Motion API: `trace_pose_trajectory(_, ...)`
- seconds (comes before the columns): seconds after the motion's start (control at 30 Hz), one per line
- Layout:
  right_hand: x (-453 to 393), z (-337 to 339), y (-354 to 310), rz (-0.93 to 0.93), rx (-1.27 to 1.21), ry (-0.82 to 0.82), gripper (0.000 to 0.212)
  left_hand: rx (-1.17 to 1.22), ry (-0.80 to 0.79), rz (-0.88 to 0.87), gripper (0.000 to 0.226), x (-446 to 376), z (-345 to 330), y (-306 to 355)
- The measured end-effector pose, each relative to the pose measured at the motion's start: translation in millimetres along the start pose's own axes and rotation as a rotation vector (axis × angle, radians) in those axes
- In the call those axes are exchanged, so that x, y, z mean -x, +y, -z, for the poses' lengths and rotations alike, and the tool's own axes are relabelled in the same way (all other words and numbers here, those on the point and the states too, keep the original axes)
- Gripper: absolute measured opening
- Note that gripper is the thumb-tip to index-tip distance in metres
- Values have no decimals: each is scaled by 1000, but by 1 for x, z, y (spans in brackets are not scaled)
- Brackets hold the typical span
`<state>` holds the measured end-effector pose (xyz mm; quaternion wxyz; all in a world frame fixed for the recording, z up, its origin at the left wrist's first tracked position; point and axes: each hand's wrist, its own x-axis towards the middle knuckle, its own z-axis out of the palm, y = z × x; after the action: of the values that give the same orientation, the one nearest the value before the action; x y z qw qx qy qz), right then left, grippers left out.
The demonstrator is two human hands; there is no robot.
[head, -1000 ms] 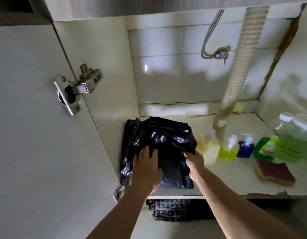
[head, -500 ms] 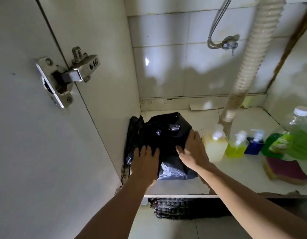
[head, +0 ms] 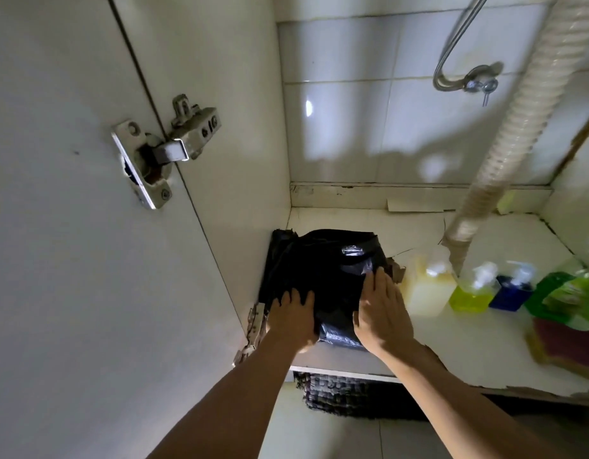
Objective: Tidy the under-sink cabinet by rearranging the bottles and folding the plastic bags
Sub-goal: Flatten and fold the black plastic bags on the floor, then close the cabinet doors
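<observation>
White tile lined the back of the under-sink cabinet, and its pale cabinet floor (head: 452,339) carried everything in view. On that floor both hands lay flat on a folded stack of black plastic bags (head: 322,266) pushed into the left rear corner beside the side wall. The left hand (head: 291,318) pressed down on the near left part of the stack, fingers (head: 294,298) spread and extended, not gripping. The right hand (head: 382,313) rested palm-down on the near right edge of the same stack, fingers (head: 377,281) straight and close together, likewise curled around nothing. Just right of the bags stood a row of bottles: a pale yellow jug (head: 425,289), a yellow-green pump bottle (head: 472,291), a blue pump bottle (head: 511,293) and a blurred green bottle (head: 571,293) at the frame's right edge. Near the green bottle, closer to the front, lay a red and yellow sponge (head: 564,346). A ribbed drain hose (head: 518,120) dropped to the floor behind the jug, and a metal supply pipe (head: 452,54) curved to a valve on the tile. The open cabinet door (head: 71,260) hung at left on a steel hinge (head: 163,150). Below the front edge a dark woven mat (head: 339,395) lay on the room floor.
</observation>
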<state>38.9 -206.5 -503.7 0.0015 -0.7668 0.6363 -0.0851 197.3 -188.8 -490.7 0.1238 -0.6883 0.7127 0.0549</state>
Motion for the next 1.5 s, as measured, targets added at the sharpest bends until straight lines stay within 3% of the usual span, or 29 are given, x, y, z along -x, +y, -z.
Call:
trace_pose_trajectory(0.1, 15, 35, -2, 101, -4, 30, 70, 30, -23, -13, 91, 17, 16, 2)
trace_pose_trajectory(0.17, 28, 65, -2, 134, -26, 23, 60, 61, 15, -19, 85, 39, 32, 7)
trace_pose_trajectory(0.37, 84, 167, -24, 222, -153, -29, 45, 244, 323, 41, 56, 156, 96, 13)
trace_pose_trajectory(0.53, 137, 251, -82, 455, -373, 166, 40, 320, 591, 104, 38, 283, 164, -4)
trace_pose_trajectory(0.67, 168, 323, -142, 679, -505, 398, 31, 269, 862, 141, 35, 384, 217, -29)
trace_pose_trajectory(0.77, 196, 365, -182, 836, -619, 536, 28, 198, 1155, 130, 28, 448, 237, -45)
trace_pose_trajectory(0.9, 225, 382, -225, 1000, -624, 532, 33, 153, 1475, 228, 35, 497, 237, -77)
trace_pose_trajectory(0.97, 234, 379, -238, 1048, -573, 451, 38, 295, 1443, 352, 45, 508, 228, -95)
trace_pose_trajectory(1.03, 238, 371, -244, 1075, -523, 384, 41, 516, 1284, 443, 53, 512, 215, -106)
trace_pose_trajectory(1.13, 241, 364, -244, 1075, -441, 353, 45, 692, 1100, 446, 50, 509, 191, -110)
trace_pose_trajectory(1.27, 244, 367, -234, 1068, -408, 339, 43, 820, 1257, 325, 26, 505, 182, -104)
trace_pose_trajectory(1.5, 247, 378, -184, 1062, -626, 411, 27, 676, 1327, -69, 39, 499, 184, -51)
